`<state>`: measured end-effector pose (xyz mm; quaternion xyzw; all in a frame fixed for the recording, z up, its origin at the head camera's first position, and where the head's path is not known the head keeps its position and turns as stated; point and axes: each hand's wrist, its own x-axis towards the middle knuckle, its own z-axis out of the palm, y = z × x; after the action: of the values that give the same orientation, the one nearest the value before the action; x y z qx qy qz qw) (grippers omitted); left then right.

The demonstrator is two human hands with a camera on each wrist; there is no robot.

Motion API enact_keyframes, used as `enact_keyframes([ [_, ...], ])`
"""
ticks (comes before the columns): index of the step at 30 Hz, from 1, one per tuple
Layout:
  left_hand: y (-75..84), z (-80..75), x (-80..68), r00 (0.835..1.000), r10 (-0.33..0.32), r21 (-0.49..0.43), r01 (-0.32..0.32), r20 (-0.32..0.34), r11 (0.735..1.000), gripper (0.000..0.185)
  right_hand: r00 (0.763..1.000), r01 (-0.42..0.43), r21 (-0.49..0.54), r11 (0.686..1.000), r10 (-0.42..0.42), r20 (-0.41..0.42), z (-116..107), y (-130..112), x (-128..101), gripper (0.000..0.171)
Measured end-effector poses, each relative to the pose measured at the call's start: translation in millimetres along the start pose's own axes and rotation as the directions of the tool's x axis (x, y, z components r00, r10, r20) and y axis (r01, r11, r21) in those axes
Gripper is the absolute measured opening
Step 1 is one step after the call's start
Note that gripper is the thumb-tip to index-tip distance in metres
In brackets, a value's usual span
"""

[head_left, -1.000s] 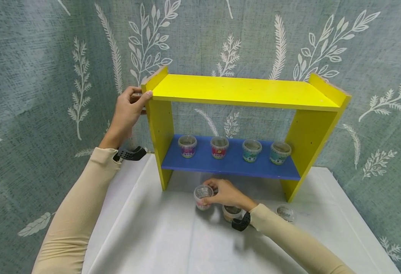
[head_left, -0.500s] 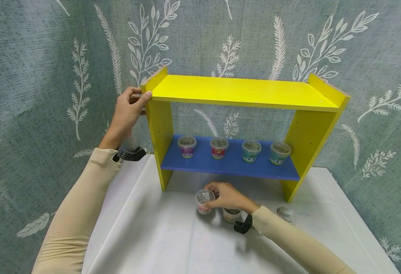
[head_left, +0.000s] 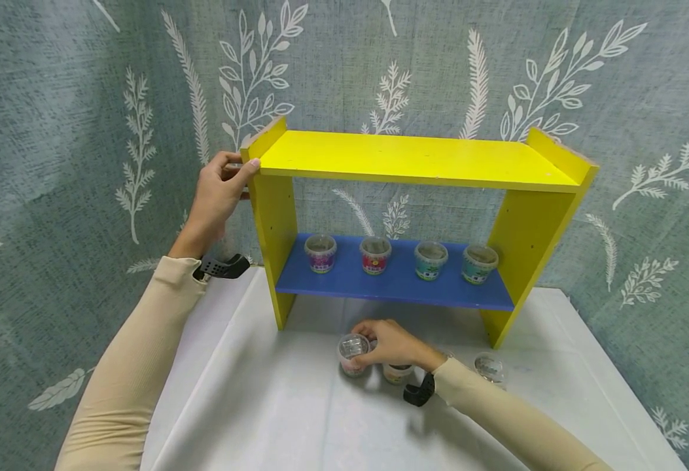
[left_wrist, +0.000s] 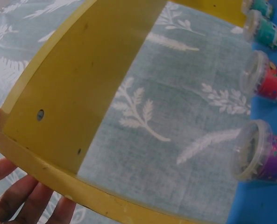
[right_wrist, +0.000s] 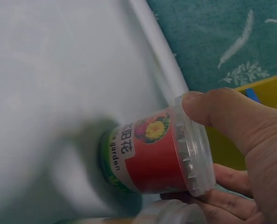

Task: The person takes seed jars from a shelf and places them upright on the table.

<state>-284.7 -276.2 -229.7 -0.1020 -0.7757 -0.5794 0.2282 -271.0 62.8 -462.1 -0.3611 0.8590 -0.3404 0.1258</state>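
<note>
My left hand (head_left: 217,190) grips the upper left corner of a yellow and blue shelf (head_left: 415,157), thumb in front and fingers around the outer side panel. Low over the white cloth, my right hand (head_left: 394,343) holds a small plastic tub (right_wrist: 150,154) by its clear lid rim. Its label is red with flowers and the words "little garden". I cannot tell whether its base touches the cloth. Right beside it stands another tub (head_left: 397,373), partly hidden by the hand. Tubs with a purple label (head_left: 322,261) and a red label (head_left: 375,263) sit on the blue board.
Two green-labelled tubs, one (head_left: 429,268) left of the other (head_left: 478,271), stand further right on the blue board. A clear lidded tub (head_left: 490,366) is on the white cloth (head_left: 262,405) at the right. Behind the shelf hangs leaf-patterned fabric (head_left: 344,78).
My right hand and the red-labelled tub have come slightly nearer to me, away from the shelf. My left hand stays on the shelf corner.
</note>
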Motion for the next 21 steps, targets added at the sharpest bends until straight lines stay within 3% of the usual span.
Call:
enact_keyframes([
  [13, -1.7, 1.6, 1.8, 1.000, -0.004, -0.006, 0.004, -0.004, 1.000, 0.050, 0.999, 0.022, -0.022, 1.000, -0.021, 0.033, -5.0, 6.5, -5.3, 0.060],
  [21, -0.9, 0.9, 0.6, 1.000, 0.007, -0.013, -0.007, -0.004, 1.000, 0.048, 0.997, 0.058, 0.029, 0.998, -0.056, -0.061, -28.7, 1.9, -13.0, 0.055],
])
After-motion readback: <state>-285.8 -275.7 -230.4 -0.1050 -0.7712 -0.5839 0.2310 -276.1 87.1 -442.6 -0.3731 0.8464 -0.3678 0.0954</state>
